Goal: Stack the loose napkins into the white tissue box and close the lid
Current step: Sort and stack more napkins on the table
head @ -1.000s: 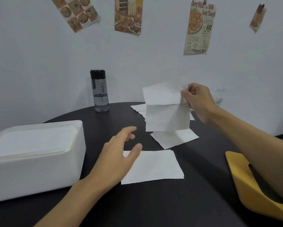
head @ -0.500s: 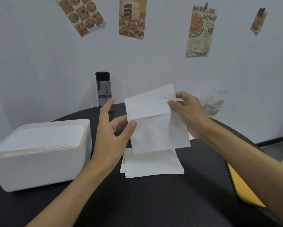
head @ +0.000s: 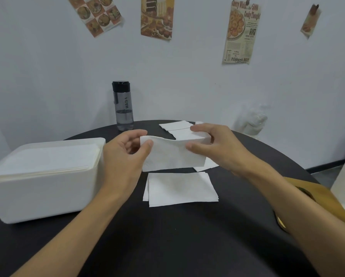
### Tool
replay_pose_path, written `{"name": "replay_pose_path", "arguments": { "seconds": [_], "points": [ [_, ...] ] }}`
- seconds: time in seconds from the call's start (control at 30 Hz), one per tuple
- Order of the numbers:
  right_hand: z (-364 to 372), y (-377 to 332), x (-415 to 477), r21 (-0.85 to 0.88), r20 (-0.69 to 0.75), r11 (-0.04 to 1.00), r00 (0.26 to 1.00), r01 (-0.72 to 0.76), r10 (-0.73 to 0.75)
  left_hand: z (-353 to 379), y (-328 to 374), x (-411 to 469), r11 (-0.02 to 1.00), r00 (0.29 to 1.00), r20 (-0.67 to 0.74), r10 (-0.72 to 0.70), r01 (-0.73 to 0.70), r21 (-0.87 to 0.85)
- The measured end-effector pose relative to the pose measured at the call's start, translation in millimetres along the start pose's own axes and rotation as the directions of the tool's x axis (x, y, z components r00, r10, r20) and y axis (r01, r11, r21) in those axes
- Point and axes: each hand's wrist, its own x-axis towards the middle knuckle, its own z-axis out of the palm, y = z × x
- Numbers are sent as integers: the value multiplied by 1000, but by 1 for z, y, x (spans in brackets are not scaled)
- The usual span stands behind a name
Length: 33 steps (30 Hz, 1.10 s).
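Both hands hold one folded white napkin (head: 173,156) in the air over the middle of the round black table (head: 167,246). The left hand (head: 125,156) has a pinching grip on its left end, and the right hand (head: 217,148) has one on its right end. A napkin pile (head: 181,188) lies directly below. More napkins (head: 176,125) lie near the far edge, partly hidden behind the held one. The white tissue box (head: 47,196) stands open at the left edge, filled to its rim. A dark bottle (head: 123,106) stands at the far edge. The right forearm partly covers a yellow board (head: 317,194) at the right edge.
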Motion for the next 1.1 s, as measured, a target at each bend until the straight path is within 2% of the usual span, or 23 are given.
{"name": "replay_pose_path", "arguments": {
  "seconds": [0.07,0.17,0.27,0.37,0.43,0.53,0.67,0.73,0.8,0.87,0.93,1.0,1.1],
  "points": [
    [3,2,-3,-91,-69,993,994,78,-85,-1,1,-1,1000,1000,2,14,-14,13],
    [4,4,-6,-177,-50,977,990,122,-133,-2,0,-2,995,999,-2,43,-43,94],
    [-2,6,-8,-84,30,994,997,70,-68,-2,-1,0,971,996,-18,84,-78,226],
    [-5,10,-8,105,65,993,997,-46,40,1,0,0,994,1000,15,19,-20,104],
    [-3,17,-8,72,110,989,987,-130,122,3,-3,-1,995,996,77,-36,28,100],
    [5,29,-8,-98,192,982,966,-159,176,1,-18,-2,954,973,205,-108,43,298],
    [13,43,-6,-327,267,940,944,-100,194,-1,-27,-10,746,897,412,-162,-162,646],
    [9,48,0,-418,220,900,947,-126,235,2,-28,-15,662,833,522,-182,-288,692],
    [2,57,10,-446,83,872,961,-201,264,4,-24,-19,661,758,616,-212,-353,662],
    [-6,69,21,-501,-87,813,952,-297,294,6,-23,-21,650,714,657,-242,-384,656],
    [-14,82,29,-573,-188,721,919,-390,347,6,-25,-21,624,710,661,-242,-408,666],
    [-19,94,33,-591,-194,660,876,-464,442,5,-25,-21,616,709,664,-238,-419,667],
    [-23,100,39,-568,-172,670,865,-478,472,5,-26,-20,609,702,671,-240,-429,667]
  ]
}}
